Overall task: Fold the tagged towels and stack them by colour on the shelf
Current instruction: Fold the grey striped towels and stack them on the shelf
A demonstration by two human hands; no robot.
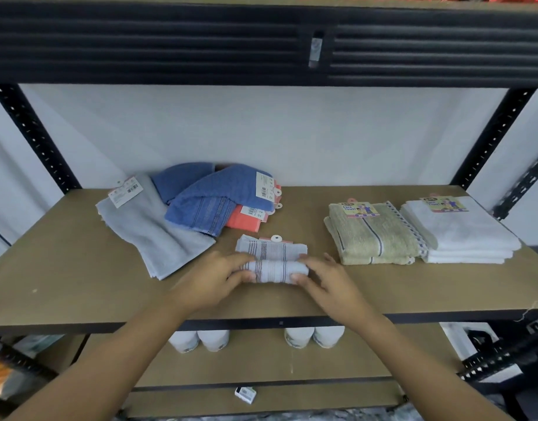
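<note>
Both hands are gripping the small grey terry towel with thin red and dark stripes (272, 259). The left hand (214, 276) is pinching its left end and the right hand (325, 279) its right end, so the hands are sitting apart with the towel's width between them. Fingers are curling over the near fold and thumbs are pressing on its front face. The towel is lying on the tan fibreboard shelf (79, 284), just left of the folded olive-green towel stack (374, 235) and slightly nearer the front edge.

Assessment of the step in hand: a fold is being closed. To do it well, both ends should travel together so the edges are meeting squarely. The stripes offer a ready check, since they should be lining up across the two layers. The nap wants smoothing flat before release, as thick terry tends to spring open.

Condition of the towel: it is showing as two soft ridges lying side by side, with the stripes crossing both. A round white hanger tab (276, 238) on a coral card is poking out at its far edge.

A folded white towel stack (462, 235) is sitting against the right side of the olive-green stack. Well to the olive-green stack's left, two blue towels (201, 202), a coral towel (243, 221) and a pale grey towel (152, 229) are lying overlapped — apparently not yet sorted.
</note>
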